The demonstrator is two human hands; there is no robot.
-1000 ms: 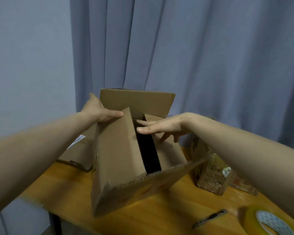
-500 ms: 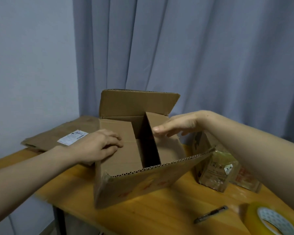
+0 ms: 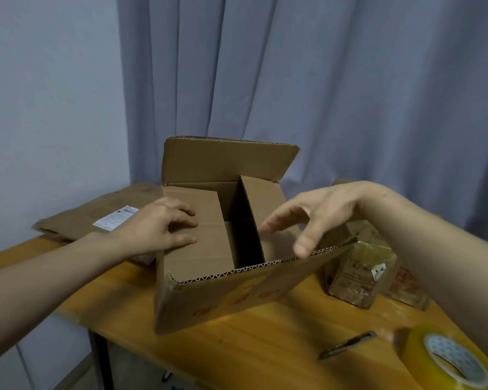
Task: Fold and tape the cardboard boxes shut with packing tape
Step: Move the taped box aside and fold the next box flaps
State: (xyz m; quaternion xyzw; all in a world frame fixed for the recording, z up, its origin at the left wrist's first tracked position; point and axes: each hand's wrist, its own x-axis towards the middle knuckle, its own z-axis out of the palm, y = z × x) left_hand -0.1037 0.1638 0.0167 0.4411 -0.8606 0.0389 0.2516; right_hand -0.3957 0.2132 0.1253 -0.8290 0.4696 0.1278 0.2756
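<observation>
- Tape roll (image 3: 448,361) waits on the bench (image 3: 265,347), behind my right fingers, for sealing.
- Left hand (image 3: 152,229): fingers flat, pinning the box (image 3: 231,294) side flap (image 3: 206,249) down.
- Right hand (image 3: 319,215): fingers wide, empty, above the opposite flap (image 3: 268,198), to fold it.

Label (image 3: 115,218) and box (image 3: 226,301) print illegible

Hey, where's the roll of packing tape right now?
In the head view, the roll of packing tape lies at the bottom right on the wooden table, just right of the utility knife and nearer the person than the open box.
</observation>
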